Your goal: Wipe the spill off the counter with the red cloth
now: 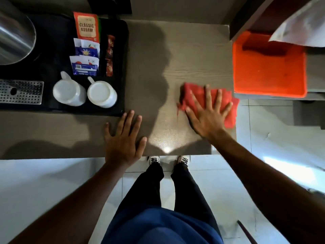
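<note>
Grey counter (pixel 184 71) under both your hands. Left hand (pixel 124 138) flat at the near edge, fingers spread, holding nothing. Right hand (pixel 209 113) at its 2 o'clock, fingers splayed, palm pressing the cloth (pixel 198 94) down at the counter's right edge; cloth corner overhangs. Can't make out the spill. Mugs (pixel 84 94) upside down on the tray (pixel 123 50), 11 o'clock. Orange bin (pixel 269 71) at 1 o'clock, past the cloth.

kettle (pixel 15 32) cut off, red cloth (pixel 200 95) partly covered
</note>
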Available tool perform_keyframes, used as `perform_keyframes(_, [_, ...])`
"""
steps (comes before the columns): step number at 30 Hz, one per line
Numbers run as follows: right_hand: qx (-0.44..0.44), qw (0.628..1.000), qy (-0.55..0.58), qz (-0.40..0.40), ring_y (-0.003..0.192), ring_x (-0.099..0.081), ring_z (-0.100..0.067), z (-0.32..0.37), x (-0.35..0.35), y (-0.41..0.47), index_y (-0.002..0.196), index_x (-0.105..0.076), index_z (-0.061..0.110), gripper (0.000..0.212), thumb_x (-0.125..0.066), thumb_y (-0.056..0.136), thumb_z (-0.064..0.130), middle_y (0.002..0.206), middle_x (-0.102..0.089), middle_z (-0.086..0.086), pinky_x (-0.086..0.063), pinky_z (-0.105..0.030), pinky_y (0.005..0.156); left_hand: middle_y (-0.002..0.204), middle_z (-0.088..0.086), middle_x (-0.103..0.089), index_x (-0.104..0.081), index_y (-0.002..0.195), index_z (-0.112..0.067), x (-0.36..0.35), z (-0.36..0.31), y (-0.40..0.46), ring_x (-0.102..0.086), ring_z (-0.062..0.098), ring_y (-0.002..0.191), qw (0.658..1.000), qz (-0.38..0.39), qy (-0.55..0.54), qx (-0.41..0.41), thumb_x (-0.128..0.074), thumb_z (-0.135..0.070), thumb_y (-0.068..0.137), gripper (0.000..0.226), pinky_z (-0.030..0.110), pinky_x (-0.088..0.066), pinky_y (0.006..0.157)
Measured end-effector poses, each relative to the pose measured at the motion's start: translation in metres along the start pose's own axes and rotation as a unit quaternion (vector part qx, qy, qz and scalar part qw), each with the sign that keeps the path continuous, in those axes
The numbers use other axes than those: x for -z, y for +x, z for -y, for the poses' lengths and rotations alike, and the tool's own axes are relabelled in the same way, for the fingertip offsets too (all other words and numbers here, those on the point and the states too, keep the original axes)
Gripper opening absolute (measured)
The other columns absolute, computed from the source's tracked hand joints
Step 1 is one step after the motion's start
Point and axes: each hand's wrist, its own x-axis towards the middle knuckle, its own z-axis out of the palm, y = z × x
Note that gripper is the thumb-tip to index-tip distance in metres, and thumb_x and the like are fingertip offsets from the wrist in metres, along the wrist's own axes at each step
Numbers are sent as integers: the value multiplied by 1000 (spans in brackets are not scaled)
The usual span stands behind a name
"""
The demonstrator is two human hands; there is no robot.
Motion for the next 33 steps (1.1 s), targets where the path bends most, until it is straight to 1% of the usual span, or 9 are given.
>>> perform_keyframes(2, [-25, 999, 26, -4, 153, -1, -50, 48, -3, 26, 153, -19, 53, 61, -23, 94, 69, 171, -10, -8, -2, -85, 108, 171, 4, -27, -31, 161, -26, 0, 2, -2, -26, 22, 157, 1000, 3, 6, 1, -33, -57, 99, 69, 66, -21, 116])
perform_keyframes(4, [49, 998, 29, -16, 153, -6, -50, 89, -19, -8, 152, -29, 49, 60, -35, 93, 63, 169, -20, -11, -6, -83, 109, 171, 5, -28, -33, 160, -24, 0, 7, -9, -29, 23, 156, 1000, 5, 9, -5, -36, -55, 98, 70, 66, -22, 115])
perform_keyframes(7, [119, 993, 6, -15, 154, -9, -44, 65, -41, -98, 153, -22, 54, 58, -30, 97, 69, 170, -20, -3, -9, -79, 112, 171, 6, -28, -33, 160, -23, 3, 7, -14, -30, 25, 156, 1000, -8, 5, -1, -37, -55, 98, 70, 65, -21, 116])
perform_keyframes(11, [-9, 1000, -2, -24, 155, -10, -42, -14, -30, -73, 152, -16, 57, 60, -21, 95, 74, 170, -17, 2, -9, -80, 112, 170, 7, -29, -33, 160, -23, 3, -7, -6, -32, 26, 155, 1000, -9, -2, -5, -37, -54, 98, 70, 65, -23, 116])
perform_keyframes(16, [-156, 986, 57, -24, 155, -8, -42, 6, -38, -85, 155, -21, 49, 61, -25, 96, 64, 170, -15, -6, -8, -80, 112, 171, 6, -28, -33, 161, -23, 0, -8, -8, -32, 25, 155, 1000, 9, 1, -2, -37, -55, 98, 70, 64, -24, 116])
perform_keyframes(21, [-99, 992, 73, 40, 152, -6, -51, 42, -44, -137, 155, -10, 51, 64, -27, 96, 68, 170, -14, -14, -6, -85, 107, 171, 6, -27, -30, 161, -24, 0, -3, -20, -31, 25, 155, 1000, 6, -5, -8, -36, -56, 98, 71, 66, -25, 115])
perform_keyframes(25, [-19, 999, 39, -22, 152, -10, -50, 30, -3, -6, 153, -19, 53, 62, -29, 94, 67, 170, -17, -9, -6, -85, 107, 171, 5, -27, -29, 162, -25, 4, -11, 10, -30, 25, 156, 1000, 10, -26, -7, -32, -57, 99, 71, 66, -23, 115])
perform_keyframes(29, [-81, 994, 73, 9, 154, 6, -46, 37, 19, 98, 154, -14, 53, 65, -17, 91, 70, 172, -3, -5, 1, -83, 109, 172, 3, -26, -28, 162, -27, 1, 0, 10, -26, 22, 157, 1000, 4, -20, -10, -36, -57, 98, 71, 64, -20, 117])
perform_keyframes(33, [67, 998, 20, 0, 154, -5, -46, 71, -19, -21, 155, -23, 47, 64, -34, 94, 63, 171, -12, -7, -7, -79, 111, 172, 3, -27, -30, 161, -26, -3, 0, -5, -26, 21, 157, 1000, 0, -26, -12, -33, -58, 99, 70, 64, -19, 118])
